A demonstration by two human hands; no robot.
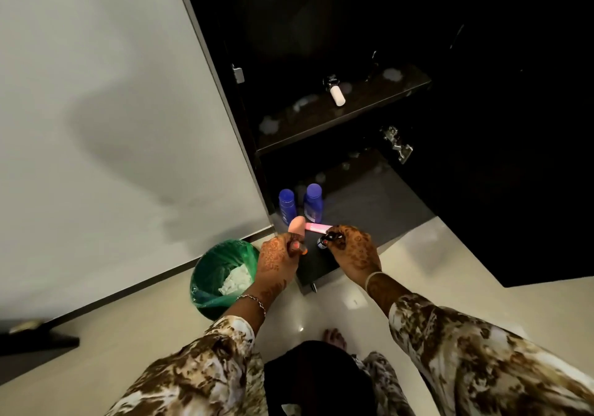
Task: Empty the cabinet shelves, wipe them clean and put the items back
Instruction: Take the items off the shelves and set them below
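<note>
Head view, looking down into an open dark cabinet (321, 45). Left hand (279, 259) has its fingers curled around a peach egg-shaped sponge (296, 224), which sticks up above the knuckles. Right hand (352, 251) pinches a small dark bottle (322, 242) at the front edge of the lower shelf (369, 203). A pink tube (316, 226) runs between the two hands, and I cannot tell whether it is gripped or lying on the shelf. Two blue bottles (287, 201) stand at the shelf's left rear. Upper shelf (369, 94) carries one small white bottle (337, 94) and pale smudges. Green-lined bin (221, 274) sits on the floor beside the cabinet. Judged step: emptying, since the smudges suggest no wipe yet. Next move calls for lifting both handfuls clear and setting them down outside, then returning for the blue bottles.
</note>
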